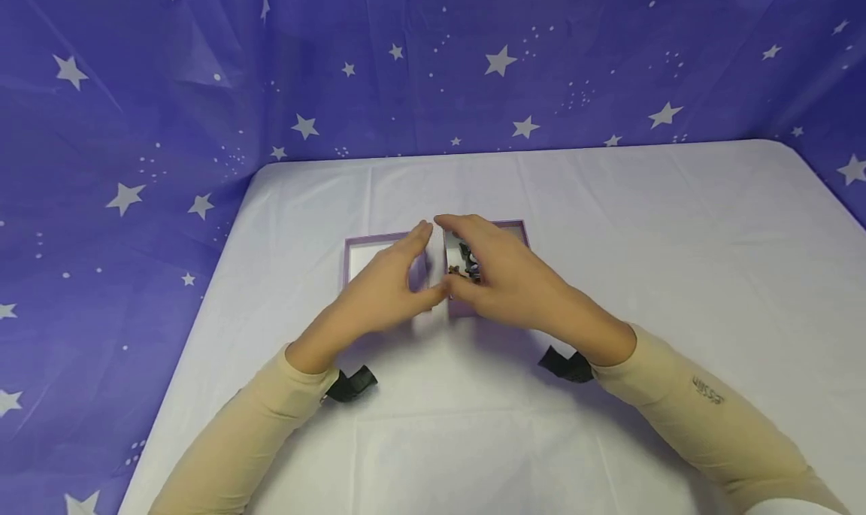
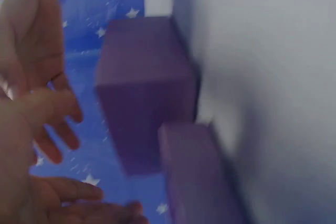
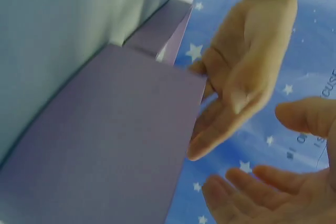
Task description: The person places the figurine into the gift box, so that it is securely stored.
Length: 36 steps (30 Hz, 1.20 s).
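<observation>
Two purple boxes stand side by side on the white cloth: a shallow lid-like tray (image 1: 347, 265) with a white inside on the left, and a deeper box (image 1: 463, 307) on the right. Inside the deeper box lie small dark pieces (image 1: 468, 258) and a small brown piece (image 1: 454, 271). My left hand (image 1: 386, 286) hovers over the tray, thumb and fingers spread apart. Above the deeper box is my right hand (image 1: 507, 274), its fingers loosely bent and nothing between them. The fingertips of both hands come close together over the gap between the boxes. In the right wrist view, the deeper box's plain wall (image 3: 121, 129) stands below both hands.
A white cloth (image 1: 676, 259) covers the table, with a few creases. Behind and to the left hangs a blue curtain (image 1: 419, 64) with white stars. Black straps (image 1: 352, 385) stick out below each wrist, close over the cloth.
</observation>
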Each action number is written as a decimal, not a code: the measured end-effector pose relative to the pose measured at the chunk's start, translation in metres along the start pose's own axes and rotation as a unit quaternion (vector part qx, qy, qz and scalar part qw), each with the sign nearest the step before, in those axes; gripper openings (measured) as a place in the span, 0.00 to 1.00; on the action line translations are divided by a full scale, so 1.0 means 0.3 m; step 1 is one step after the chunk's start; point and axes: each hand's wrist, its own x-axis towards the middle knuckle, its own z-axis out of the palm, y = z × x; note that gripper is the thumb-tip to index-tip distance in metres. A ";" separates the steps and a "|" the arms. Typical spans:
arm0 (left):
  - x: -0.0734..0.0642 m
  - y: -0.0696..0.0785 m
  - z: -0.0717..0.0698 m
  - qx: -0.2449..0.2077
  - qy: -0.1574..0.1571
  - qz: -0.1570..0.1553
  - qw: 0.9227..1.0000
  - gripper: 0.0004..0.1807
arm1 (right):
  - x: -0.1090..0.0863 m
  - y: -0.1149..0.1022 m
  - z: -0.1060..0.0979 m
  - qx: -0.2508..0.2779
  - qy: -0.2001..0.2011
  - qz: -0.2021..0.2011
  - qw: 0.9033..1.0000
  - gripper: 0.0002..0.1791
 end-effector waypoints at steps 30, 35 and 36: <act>-0.020 -0.062 -0.083 0.168 0.003 -0.231 0.958 0.28 | 0.082 -0.158 0.230 0.251 -0.092 0.230 0.936 0.46; -0.020 -0.066 -0.071 0.169 0.013 -0.226 0.959 0.28 | 0.087 -0.157 0.251 0.260 -0.084 0.252 0.928 0.47; -0.019 -0.066 -0.069 0.170 0.013 -0.227 0.959 0.28 | 0.087 -0.155 0.254 0.263 -0.082 0.258 0.926 0.48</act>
